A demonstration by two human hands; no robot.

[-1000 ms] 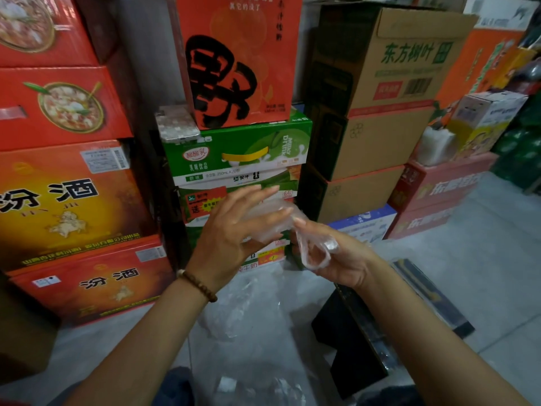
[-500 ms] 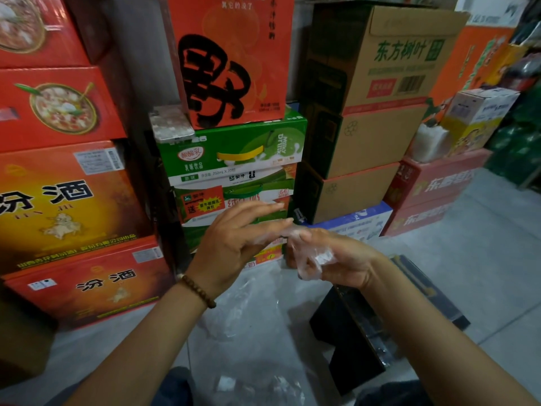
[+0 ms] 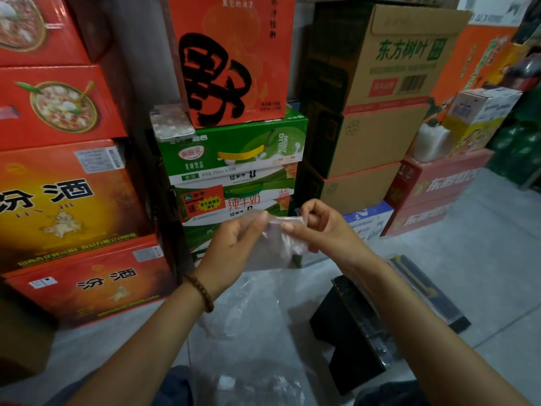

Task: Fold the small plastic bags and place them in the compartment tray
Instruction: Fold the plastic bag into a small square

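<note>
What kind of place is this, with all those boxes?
Probably a shop's storeroom. Red liquor boxes, green milk cartons and brown cardboard boxes are stacked in piles, straight on a bare grey floor.

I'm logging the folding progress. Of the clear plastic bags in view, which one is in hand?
The small bag pinched between the left hand and right hand, held up; the other bags lie loose on the floor below.

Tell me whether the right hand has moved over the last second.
Yes. The right hand, pinching the small clear plastic bag, has risen: it was below the blue and white cardboard box, and now its knuckles are level with that box's top.
</note>
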